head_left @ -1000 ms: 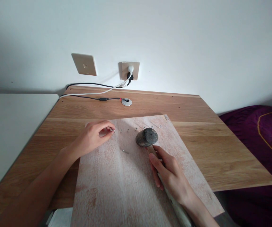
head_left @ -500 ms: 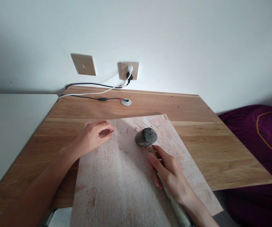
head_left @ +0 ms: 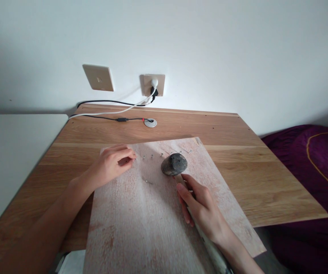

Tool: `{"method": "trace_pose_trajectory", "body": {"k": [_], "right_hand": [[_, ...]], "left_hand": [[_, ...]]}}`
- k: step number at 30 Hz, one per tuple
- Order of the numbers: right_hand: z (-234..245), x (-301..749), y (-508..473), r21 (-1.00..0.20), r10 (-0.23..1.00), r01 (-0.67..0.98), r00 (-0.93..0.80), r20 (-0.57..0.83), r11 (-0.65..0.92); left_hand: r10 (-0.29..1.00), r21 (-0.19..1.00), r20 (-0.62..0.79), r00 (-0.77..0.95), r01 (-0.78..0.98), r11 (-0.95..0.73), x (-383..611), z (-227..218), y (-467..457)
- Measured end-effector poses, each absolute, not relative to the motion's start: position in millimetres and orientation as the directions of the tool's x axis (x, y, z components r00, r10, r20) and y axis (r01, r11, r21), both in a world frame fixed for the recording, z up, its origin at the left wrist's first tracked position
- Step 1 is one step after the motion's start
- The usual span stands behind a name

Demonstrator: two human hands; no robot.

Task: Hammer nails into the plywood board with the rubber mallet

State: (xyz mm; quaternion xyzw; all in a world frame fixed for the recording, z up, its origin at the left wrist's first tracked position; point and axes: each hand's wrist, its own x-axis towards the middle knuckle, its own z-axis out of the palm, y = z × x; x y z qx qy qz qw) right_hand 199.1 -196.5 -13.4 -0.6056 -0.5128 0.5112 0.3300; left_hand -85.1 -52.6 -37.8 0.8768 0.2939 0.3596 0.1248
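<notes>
My right hand [head_left: 199, 201] is closed round the wooden handle of a hammer [head_left: 174, 164], whose dark, worn head hovers over a pale wooden board [head_left: 129, 224]. At the board's far left, my left hand [head_left: 117, 163] pinches a nail [head_left: 135, 158]; its lower part is hard to make out. Several nails [head_left: 161, 154] stand in a row along the far side of the board, between the left hand and the right corner. The hammer head partly covers that row. A loose nail [head_left: 147, 181] lies nearer to me on the board.
Under the board is a brown wooden desk [head_left: 266, 182]. White and black cables [head_left: 107, 113] run along its back to a wall socket [head_left: 154, 84], near a round cable grommet [head_left: 150, 123]. A white surface [head_left: 18, 152] adjoins at left; purple fabric [head_left: 318, 163] lies at right.
The view has shifted very slightly. Both hands keep nearly the same places, the left fingers still pinching the nail and the right still gripping the hammer.
</notes>
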Motion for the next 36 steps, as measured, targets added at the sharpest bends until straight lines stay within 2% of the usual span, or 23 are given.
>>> {"method": "trace_pose_trajectory", "body": {"k": [10,25,36], "right_hand": [[-12.8,198.6,-196.5,-0.920,0.956,0.284,-0.034,-0.291,-0.270],[-10.7,199.1,-196.5,-0.925,0.958,0.277,-0.048,-0.282,-0.258],[-11.5,199.4,-196.6,-0.922,0.958,0.286,-0.044,-0.284,-0.261]], "left_hand": [[0.568,0.350,0.558,0.606,0.448,-0.822,-86.3,-35.2,-51.4],[0.591,0.393,0.541,0.598,0.441,-0.807,-85.6,-37.1,-50.1],[0.585,0.363,0.532,0.612,0.459,-0.811,-83.6,-37.5,-49.4]]}}
